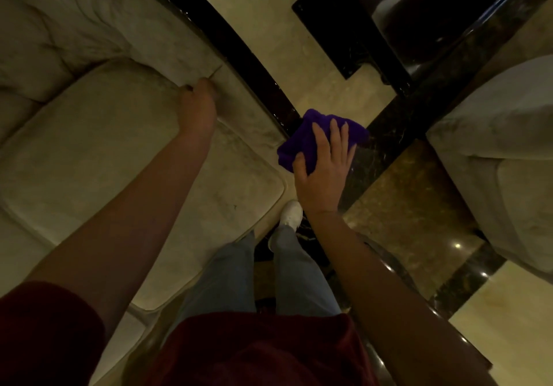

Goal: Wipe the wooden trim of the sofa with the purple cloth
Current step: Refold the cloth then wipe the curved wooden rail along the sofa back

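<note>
Right hand (324,170) atop crumpled purple cloth (299,143)

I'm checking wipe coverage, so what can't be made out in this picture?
Head view:
- wooden trim beneath the purple cloth: covered by cloth and right hand.
- left hand: fingertips and grip tucked behind it, against the sofa.
- trim's far end: cut off by the top edge.
- dust on the trim: too dark.

The sofa (89,146) lies at the left, with the wooden trim (239,47) along its right edge. On the trim lies the cloth (302,143), under the right hand (324,173). The left hand (199,107) rests on the sofa. A 2nd seat (508,161) stands far right.
</note>
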Motion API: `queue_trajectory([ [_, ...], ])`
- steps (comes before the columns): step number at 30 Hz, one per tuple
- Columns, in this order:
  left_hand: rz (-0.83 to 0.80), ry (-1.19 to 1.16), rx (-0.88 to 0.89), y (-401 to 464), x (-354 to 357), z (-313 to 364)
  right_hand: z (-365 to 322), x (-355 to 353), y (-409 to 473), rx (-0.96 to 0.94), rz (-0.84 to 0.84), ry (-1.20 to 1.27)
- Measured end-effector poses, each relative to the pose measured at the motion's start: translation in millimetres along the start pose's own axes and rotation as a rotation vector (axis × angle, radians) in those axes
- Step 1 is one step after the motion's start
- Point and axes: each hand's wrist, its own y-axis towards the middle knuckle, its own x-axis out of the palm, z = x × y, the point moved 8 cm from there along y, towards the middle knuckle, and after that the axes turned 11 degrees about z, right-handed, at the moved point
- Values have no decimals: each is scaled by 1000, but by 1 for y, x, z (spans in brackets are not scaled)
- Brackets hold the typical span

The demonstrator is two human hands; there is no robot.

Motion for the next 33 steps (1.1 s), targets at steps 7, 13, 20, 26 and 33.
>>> queue_trajectory([
  [7,-74,2,29,13,-11,-1,-70,24,21,110,25,254],
  [13,180,20,321,41,-70,50,-128,33,47,62,100,121],
  [20,304,106,600,66,-117,103,-158,40,60,-5,84,-60],
  [26,132,123,583,72,-88,104,-186,49,75,-93,16,-99],
  [33,263,81,566,76,-91,117,-184,41,95,-306,-178,-7],
])
